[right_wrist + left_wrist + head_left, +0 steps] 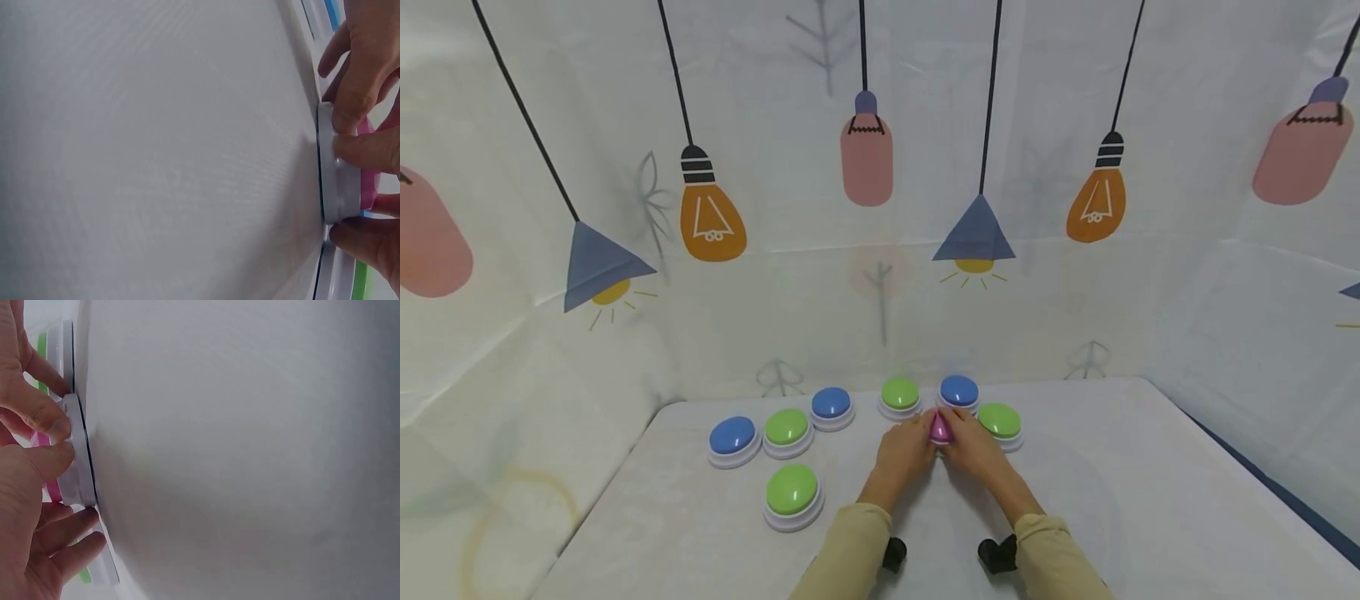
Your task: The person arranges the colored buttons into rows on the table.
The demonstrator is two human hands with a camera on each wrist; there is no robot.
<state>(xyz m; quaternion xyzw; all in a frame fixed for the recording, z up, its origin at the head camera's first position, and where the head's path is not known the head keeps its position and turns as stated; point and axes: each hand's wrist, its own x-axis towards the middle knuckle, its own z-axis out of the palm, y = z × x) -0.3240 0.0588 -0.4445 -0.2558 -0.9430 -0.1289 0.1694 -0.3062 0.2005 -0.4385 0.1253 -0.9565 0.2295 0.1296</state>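
Observation:
Both hands grip a pink push button on a white round base, which sits on the table among other buttons. My left hand holds its left side and my right hand its right side. In the left wrist view, the left thumb presses the near side of the white base, close to the other thumb. The right wrist view shows the right hand bent round the base's other side, its thumb on the rim. Fingers hide much of the pink dome.
Close behind are a green button and a blue button; another green button stands right. Leftward are blue buttons and green buttons. A lamp-printed cloth hangs behind the white table.

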